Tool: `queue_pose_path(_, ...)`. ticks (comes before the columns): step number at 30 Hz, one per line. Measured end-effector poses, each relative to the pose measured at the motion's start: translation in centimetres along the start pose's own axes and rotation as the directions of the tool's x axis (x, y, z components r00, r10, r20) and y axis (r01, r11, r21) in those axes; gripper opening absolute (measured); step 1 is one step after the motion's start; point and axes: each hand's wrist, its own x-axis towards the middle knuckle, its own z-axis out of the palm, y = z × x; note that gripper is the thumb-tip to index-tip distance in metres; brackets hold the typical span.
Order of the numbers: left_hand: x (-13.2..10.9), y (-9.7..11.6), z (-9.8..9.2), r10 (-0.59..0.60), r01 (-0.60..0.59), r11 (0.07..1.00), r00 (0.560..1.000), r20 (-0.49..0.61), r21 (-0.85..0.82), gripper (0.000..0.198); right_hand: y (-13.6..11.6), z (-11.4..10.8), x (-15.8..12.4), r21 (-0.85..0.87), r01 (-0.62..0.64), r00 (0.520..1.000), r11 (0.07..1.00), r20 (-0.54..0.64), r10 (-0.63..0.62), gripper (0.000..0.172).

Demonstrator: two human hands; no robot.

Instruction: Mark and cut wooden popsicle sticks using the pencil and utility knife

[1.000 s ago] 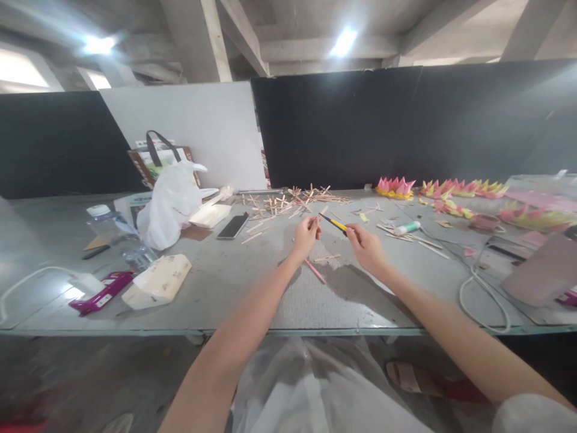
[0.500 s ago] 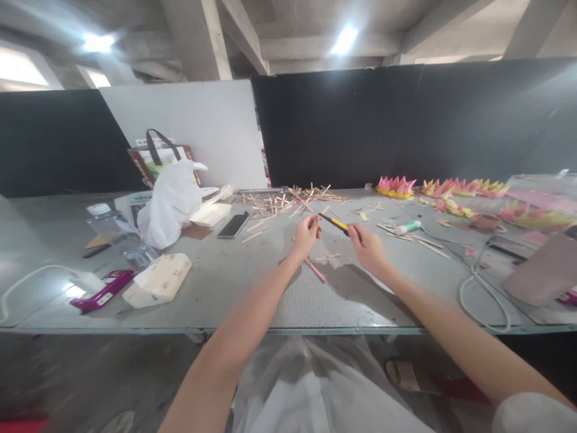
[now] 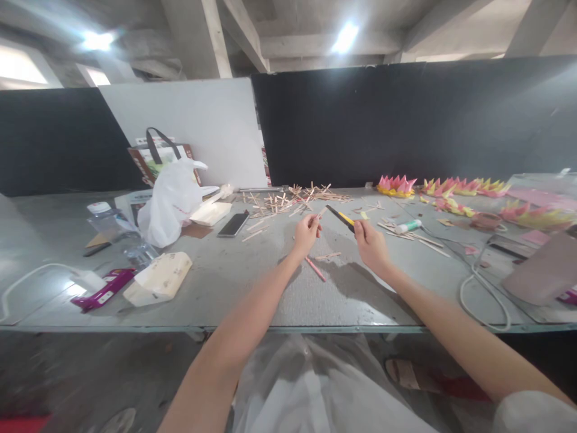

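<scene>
My left hand (image 3: 307, 233) pinches a thin wooden stick (image 3: 322, 212), whose tip sticks out past the fingers. In my right hand (image 3: 370, 243) is a yellow and black utility knife (image 3: 341, 219), its dark end pointing up and left toward the stick. A small gap separates knife and stick. Below the hands a pink stick (image 3: 315, 268) lies on the grey table (image 3: 288, 307), beside a short piece of wood (image 3: 328, 256). Behind the hands is a pile of thin wooden sticks (image 3: 279, 201), some joined into crosses.
A phone (image 3: 233, 225), a white plastic bag (image 3: 167, 201), a wooden-looking block (image 3: 157, 279) and a purple packet (image 3: 103, 290) are on the left. Pink and yellow paper flowers (image 3: 396, 185), a glue stick (image 3: 408, 227) and a white cable (image 3: 469, 288) lie on the right.
My right hand has shifted slightly right and down with the utility knife, which has moved away from the stick. My left hand has stayed nearly in place.
</scene>
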Motion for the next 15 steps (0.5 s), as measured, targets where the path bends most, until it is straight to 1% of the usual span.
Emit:
queue_pose_path(5,-0.16,0.29,0.01,-0.012,0.012,1.000,1.000,-0.003,-0.001,0.037,-0.07,0.23,-0.13,0.009,0.040,0.997,0.999,0.064,-0.041,0.052)
queue_pose_path(8,-0.22,0.41,0.02,-0.018,0.018,1.000,1.000,-0.004,-0.003,0.039,-0.06,0.29,-0.14,0.002,0.044,0.996,0.999,0.075,-0.044,0.052)
queue_pose_path(15,-0.21,0.35,0.08,0.001,-0.001,1.000,1.000,-0.005,0.008,0.036,0.07,0.25,-0.11,0.003,0.066,0.994,0.998,0.086,-0.066,0.049)
